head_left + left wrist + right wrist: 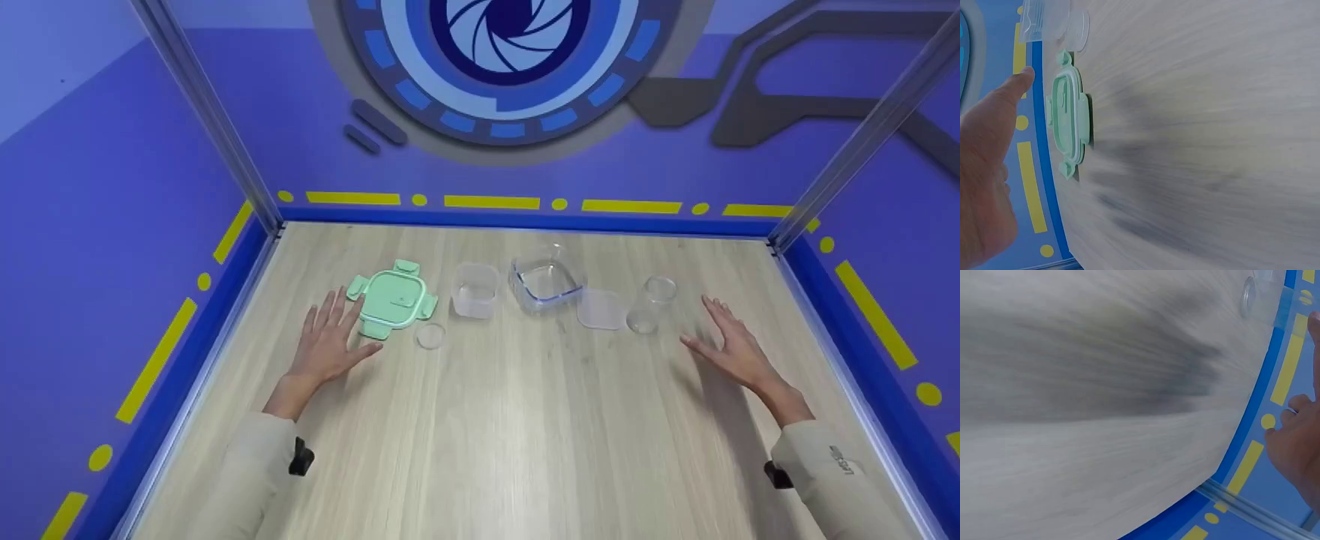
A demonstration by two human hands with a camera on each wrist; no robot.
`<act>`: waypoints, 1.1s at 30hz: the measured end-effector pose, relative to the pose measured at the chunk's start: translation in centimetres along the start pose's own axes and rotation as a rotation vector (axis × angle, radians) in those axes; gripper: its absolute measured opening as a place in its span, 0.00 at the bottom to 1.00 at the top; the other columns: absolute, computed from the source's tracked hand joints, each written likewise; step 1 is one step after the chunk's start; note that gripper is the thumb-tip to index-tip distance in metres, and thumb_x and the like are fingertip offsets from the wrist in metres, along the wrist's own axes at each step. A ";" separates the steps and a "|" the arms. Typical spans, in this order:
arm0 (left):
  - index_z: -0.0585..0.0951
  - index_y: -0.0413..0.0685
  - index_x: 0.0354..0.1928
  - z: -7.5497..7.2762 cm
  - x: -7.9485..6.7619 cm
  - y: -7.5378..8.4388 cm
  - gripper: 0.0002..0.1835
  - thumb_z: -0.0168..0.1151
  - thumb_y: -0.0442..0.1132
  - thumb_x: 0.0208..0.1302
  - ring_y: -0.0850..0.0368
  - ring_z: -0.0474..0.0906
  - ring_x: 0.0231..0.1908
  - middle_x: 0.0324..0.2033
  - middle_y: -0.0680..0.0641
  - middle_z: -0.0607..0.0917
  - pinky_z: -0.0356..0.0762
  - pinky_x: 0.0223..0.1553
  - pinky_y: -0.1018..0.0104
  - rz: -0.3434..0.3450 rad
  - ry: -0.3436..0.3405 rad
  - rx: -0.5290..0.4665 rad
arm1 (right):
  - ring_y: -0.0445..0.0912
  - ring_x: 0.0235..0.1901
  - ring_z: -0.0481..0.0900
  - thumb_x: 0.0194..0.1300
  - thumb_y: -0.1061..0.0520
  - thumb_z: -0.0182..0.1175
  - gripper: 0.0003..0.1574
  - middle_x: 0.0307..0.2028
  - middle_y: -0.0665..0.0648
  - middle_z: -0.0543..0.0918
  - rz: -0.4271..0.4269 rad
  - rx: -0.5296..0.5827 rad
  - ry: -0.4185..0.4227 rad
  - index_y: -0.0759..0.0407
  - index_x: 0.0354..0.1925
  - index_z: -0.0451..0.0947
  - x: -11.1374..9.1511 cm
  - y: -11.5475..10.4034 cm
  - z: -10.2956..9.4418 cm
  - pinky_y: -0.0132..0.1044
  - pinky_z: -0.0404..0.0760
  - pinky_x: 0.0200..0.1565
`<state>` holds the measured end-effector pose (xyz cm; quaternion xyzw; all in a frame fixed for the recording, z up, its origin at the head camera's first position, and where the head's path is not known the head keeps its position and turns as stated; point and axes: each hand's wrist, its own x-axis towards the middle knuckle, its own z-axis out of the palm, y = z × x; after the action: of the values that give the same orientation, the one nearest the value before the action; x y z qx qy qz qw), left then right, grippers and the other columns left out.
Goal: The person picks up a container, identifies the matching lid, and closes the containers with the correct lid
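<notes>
My left hand (328,346) is spread, its fingertips beside the green snap-on lid (393,300) in the head view. Its thumb points toward a small clear round lid (430,336). In the left wrist view the left hand (988,140) is raised above the table, with the green lid (1067,115) beyond it. My right hand (733,351), fingers extended and holding nothing, is nearest a clear cylindrical jar (660,291) standing on the table. The right wrist view has only part of the right hand (1297,450) at its edge, below the jar (1266,304).
Between the hands stand a translucent plastic container (475,294) and a square glass container (546,283). A translucent square lid (600,310) lies between the glass container and the jar. Blue panels (480,176) and metal posts (217,120) enclose the wooden table (510,420).
</notes>
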<state>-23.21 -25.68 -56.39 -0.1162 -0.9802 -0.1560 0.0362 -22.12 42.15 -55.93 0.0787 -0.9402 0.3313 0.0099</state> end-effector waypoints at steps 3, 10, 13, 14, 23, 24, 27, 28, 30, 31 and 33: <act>0.57 0.46 0.80 0.3 0.1 0.4 0.51 0.64 0.64 0.63 0.33 0.44 0.80 0.80 0.33 0.50 0.41 0.77 0.32 0.008 0.001 0.006 | 0.74 0.76 0.51 0.69 0.45 0.66 0.54 0.77 0.77 0.54 0.007 0.001 0.037 0.63 0.80 0.51 0.4 -0.5 0.5 0.73 0.52 0.71; 0.58 0.46 0.80 0.9 0.1 1.4 0.50 0.65 0.63 0.63 0.33 0.43 0.80 0.80 0.31 0.51 0.41 0.77 0.32 0.028 0.006 -0.012 | 0.73 0.69 0.66 0.70 0.53 0.65 0.48 0.71 0.79 0.65 -0.026 0.128 0.141 0.69 0.77 0.55 1.6 -1.1 2.5 0.69 0.66 0.66; 0.58 0.47 0.80 1.0 0.0 1.8 0.50 0.64 0.63 0.63 0.33 0.44 0.80 0.80 0.32 0.51 0.43 0.77 0.32 0.045 0.007 0.007 | 0.74 0.69 0.65 0.70 0.56 0.66 0.51 0.71 0.80 0.63 0.006 0.212 0.167 0.70 0.78 0.50 1.9 -1.2 3.5 0.69 0.66 0.66; 0.58 0.47 0.80 1.1 0.0 1.9 0.50 0.64 0.63 0.63 0.32 0.44 0.80 0.80 0.32 0.51 0.44 0.77 0.32 0.049 0.006 0.009 | 0.74 0.70 0.64 0.69 0.57 0.66 0.52 0.72 0.80 0.61 0.022 0.241 0.175 0.70 0.78 0.48 1.9 -1.2 3.8 0.70 0.66 0.67; 0.59 0.44 0.79 1.6 -0.5 2.0 0.49 0.66 0.61 0.64 0.31 0.46 0.79 0.79 0.30 0.51 0.46 0.76 0.32 0.062 -0.003 0.009 | 0.70 0.74 0.59 0.69 0.54 0.67 0.58 0.74 0.75 0.58 0.163 0.418 0.193 0.64 0.80 0.42 3.3 -1.6 6.0 0.63 0.65 0.72; 0.59 0.45 0.79 1.6 -0.6 2.0 0.49 0.65 0.61 0.64 0.31 0.45 0.79 0.79 0.31 0.51 0.46 0.76 0.32 0.057 -0.005 0.010 | 0.69 0.74 0.59 0.69 0.53 0.67 0.57 0.74 0.74 0.58 0.171 0.432 0.196 0.64 0.80 0.42 3.5 -1.7 6.2 0.62 0.65 0.72; 0.59 0.45 0.79 1.6 -0.8 2.0 0.49 0.66 0.61 0.64 0.31 0.45 0.79 0.80 0.31 0.51 0.45 0.76 0.32 0.045 -0.007 0.004 | 0.66 0.73 0.61 0.68 0.54 0.68 0.56 0.74 0.72 0.61 0.180 0.457 0.208 0.64 0.80 0.46 4.1 -2.0 6.5 0.60 0.66 0.71; 0.59 0.45 0.79 1.6 -0.9 1.9 0.49 0.66 0.60 0.63 0.30 0.45 0.79 0.79 0.31 0.51 0.45 0.76 0.32 0.043 -0.007 0.000 | 0.65 0.73 0.62 0.68 0.54 0.68 0.55 0.74 0.71 0.61 0.180 0.461 0.208 0.64 0.79 0.46 4.3 -2.1 6.6 0.60 0.67 0.71; 0.59 0.45 0.79 1.7 -1.1 1.9 0.49 0.66 0.60 0.63 0.31 0.45 0.79 0.80 0.31 0.51 0.45 0.76 0.32 0.038 -0.012 -0.001 | 0.65 0.72 0.63 0.69 0.54 0.68 0.54 0.73 0.71 0.62 0.179 0.451 0.205 0.64 0.79 0.47 4.6 -2.2 6.7 0.59 0.67 0.71; 0.58 0.45 0.80 1.8 -1.2 1.8 0.50 0.66 0.61 0.64 0.31 0.44 0.79 0.80 0.31 0.50 0.45 0.76 0.32 0.037 -0.016 0.000 | 0.64 0.72 0.64 0.69 0.54 0.67 0.54 0.73 0.71 0.62 0.177 0.446 0.202 0.64 0.79 0.48 4.6 -2.3 6.8 0.59 0.68 0.71; 0.58 0.45 0.80 2.0 -1.5 1.7 0.50 0.66 0.61 0.64 0.31 0.44 0.79 0.80 0.31 0.50 0.45 0.76 0.32 0.032 -0.020 0.003 | 0.65 0.71 0.64 0.69 0.56 0.67 0.52 0.73 0.71 0.62 0.173 0.446 0.199 0.64 0.78 0.48 4.8 -2.3 7.0 0.59 0.68 0.71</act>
<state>-21.45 -23.77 -57.89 -0.1334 -0.9788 -0.1529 0.0292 -26.24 35.33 -59.59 -0.0350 -0.8415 0.5361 0.0564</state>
